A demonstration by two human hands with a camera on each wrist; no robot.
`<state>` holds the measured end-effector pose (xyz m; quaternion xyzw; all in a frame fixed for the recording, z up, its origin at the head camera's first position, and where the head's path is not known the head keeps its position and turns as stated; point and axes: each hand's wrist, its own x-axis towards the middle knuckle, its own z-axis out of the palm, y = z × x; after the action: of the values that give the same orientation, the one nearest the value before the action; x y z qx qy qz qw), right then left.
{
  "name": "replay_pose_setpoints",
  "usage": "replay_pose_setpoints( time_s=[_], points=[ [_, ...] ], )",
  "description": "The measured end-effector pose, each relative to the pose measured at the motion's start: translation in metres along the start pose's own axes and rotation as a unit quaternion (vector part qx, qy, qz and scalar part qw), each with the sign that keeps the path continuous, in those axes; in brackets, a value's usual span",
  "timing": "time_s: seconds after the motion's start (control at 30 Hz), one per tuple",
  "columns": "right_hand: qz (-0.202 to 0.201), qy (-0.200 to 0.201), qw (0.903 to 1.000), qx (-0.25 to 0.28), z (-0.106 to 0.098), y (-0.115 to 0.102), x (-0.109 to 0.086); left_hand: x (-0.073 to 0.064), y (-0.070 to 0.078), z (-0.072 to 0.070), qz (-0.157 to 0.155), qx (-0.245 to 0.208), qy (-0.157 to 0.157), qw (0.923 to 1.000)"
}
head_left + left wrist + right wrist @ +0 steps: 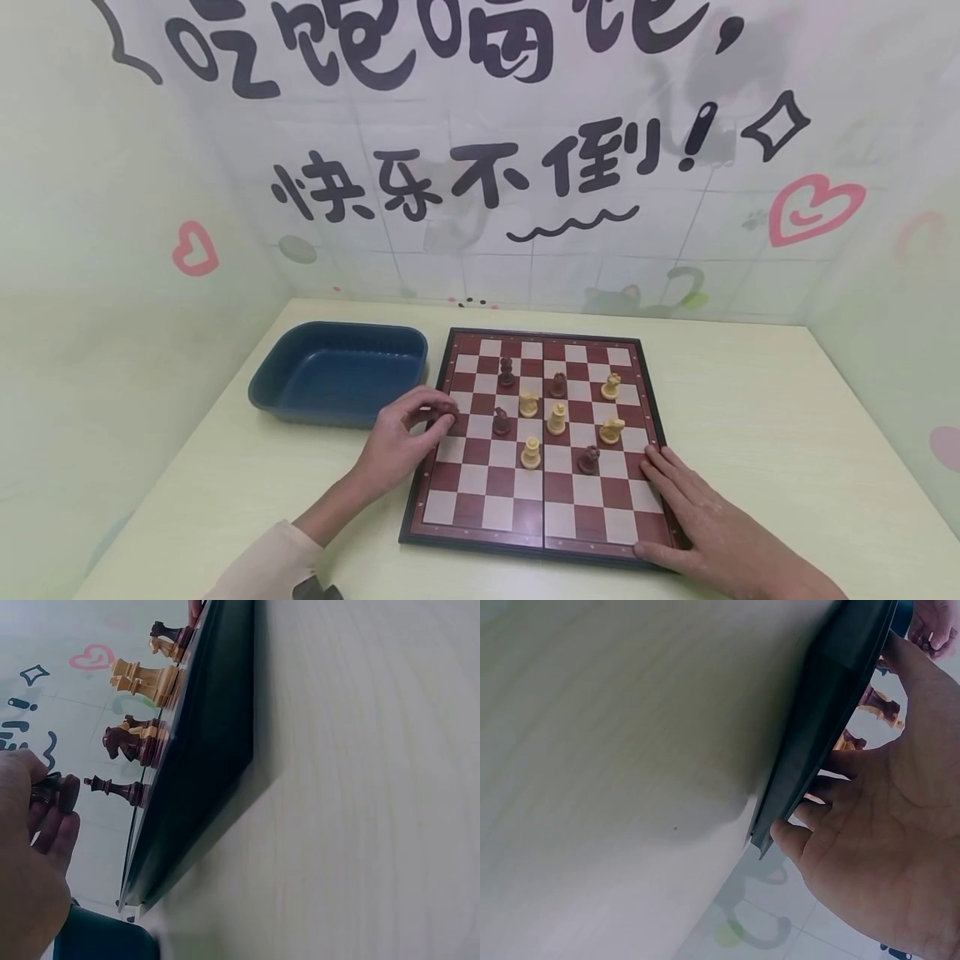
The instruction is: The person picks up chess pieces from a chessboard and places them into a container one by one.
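Resting nearest, the right hand [712, 521] lays extended fingers along the right edge of the flat brown-and-white chequered chessboard [501, 482]. Beyond, by its left edge, the left hand [397, 442] pinches a small, glossy dark-brown chess piece [69, 793], base toward the board. Probably light, stiff, slightly slippery, it suits a gentle hold above the base. Farther stands a rounded blue tray [341, 371].
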<state>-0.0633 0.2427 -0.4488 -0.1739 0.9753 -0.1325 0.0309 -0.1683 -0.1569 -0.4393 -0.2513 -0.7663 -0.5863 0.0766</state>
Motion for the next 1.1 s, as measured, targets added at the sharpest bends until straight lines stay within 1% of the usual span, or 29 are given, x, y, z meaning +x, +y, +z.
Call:
replay_pose_setpoints(
  time_s=[0.1,0.43,0.63,0.73,0.9,1.1],
  points=[
    [-0.003,0.007,1.0,-0.003,0.001,0.0,-0.001,0.0,0.0,-0.001,-0.001,0.003,0.007,1.0],
    [-0.001,0.007,1.0,-0.006,0.0,0.001,-0.002,0.004,0.005,-0.009,-0.012,-0.005,0.027,0.9996],
    [-0.002,0.007,1.0,-0.004,0.0,0.001,-0.002,0.005,0.005,-0.014,-0.007,-0.013,0.046,0.9988],
    [-0.001,0.007,1.0,-0.002,0.0,0.0,-0.001,0.006,0.005,-0.016,-0.005,-0.016,0.049,0.9987],
    [0.002,0.003,1.0,0.007,0.0,0.001,-0.001,0.007,0.006,-0.019,-0.008,-0.012,0.052,0.9986],
    [0.005,0.0,0.9999,0.011,0.0,0.0,0.0,0.007,0.006,-0.024,-0.018,-0.006,0.069,0.9974]
  ],
)
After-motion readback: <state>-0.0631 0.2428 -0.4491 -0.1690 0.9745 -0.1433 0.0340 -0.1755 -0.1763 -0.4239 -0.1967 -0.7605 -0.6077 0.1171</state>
